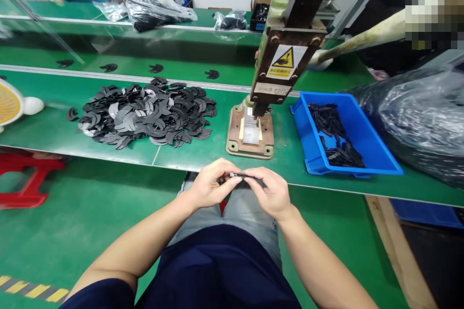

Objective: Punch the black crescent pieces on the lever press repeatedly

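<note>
Slim dark piece [239,175], held level between two bare hands just off the near edge of the green counter [184,159]. Fingers of the left hand [212,183] are pinched on its left end; those of the right hand [270,190] are pinched on its right end. Holding it well seems to call for a light, even pinch and steady wrists. Beyond the hands stands a hand press [284,60], with a pile of curved black pieces [152,116] left and a blue bin [362,140] right.
</note>
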A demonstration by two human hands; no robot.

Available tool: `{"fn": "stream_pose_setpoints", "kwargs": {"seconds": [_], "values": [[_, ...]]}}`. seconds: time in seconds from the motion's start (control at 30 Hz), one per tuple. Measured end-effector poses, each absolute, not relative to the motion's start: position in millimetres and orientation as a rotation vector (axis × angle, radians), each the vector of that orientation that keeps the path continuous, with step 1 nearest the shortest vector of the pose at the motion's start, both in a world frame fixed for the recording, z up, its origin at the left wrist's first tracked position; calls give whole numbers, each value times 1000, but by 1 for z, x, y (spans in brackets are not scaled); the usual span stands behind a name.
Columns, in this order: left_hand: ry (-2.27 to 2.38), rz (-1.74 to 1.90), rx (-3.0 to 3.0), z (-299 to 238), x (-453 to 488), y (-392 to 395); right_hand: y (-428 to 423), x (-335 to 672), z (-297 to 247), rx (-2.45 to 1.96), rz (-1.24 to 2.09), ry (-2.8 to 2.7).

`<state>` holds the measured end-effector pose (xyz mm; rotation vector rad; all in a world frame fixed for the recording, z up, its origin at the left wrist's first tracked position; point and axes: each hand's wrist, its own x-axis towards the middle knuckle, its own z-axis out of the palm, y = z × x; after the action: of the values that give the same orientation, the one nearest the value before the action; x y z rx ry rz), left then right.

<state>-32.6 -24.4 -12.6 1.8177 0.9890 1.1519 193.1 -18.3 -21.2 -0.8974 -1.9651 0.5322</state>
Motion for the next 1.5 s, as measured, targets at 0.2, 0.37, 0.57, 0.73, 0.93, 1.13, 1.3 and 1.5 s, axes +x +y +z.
{"fn": "stream_pose_setpoints", "kwargs": {"seconds": [0.2, 0.37, 0.57, 0.73, 0.93, 1.13, 1.3, 1.5], "values": [[839, 745, 1173, -9, -34, -14, -8, 197, -10, -660, 532, -2125], [721, 732, 1105, -6, -36, 8, 7, 221, 17, -713, 455, -2197], [936, 1084, 1444, -18, -34, 84, 63, 270, 123, -835, 6, -1450], [1244, 1056, 1924, -23, -22, 141, 93, 260, 217, -556, 261, -1526], [1115, 806, 2425, -15, -15, 158, 89, 233, 219, -539, 278, -1550], [1079, 834, 2430, -16, -14, 154, 52, 226, 140, -537, 170, -1509], [1011, 845, 2407, -16, -16, 148, 38, 233, 85, -684, 6, -1572], [1435, 675, 2496, 1, -68, 167, 48, 232, 76, -668, 5, -1496]]}}
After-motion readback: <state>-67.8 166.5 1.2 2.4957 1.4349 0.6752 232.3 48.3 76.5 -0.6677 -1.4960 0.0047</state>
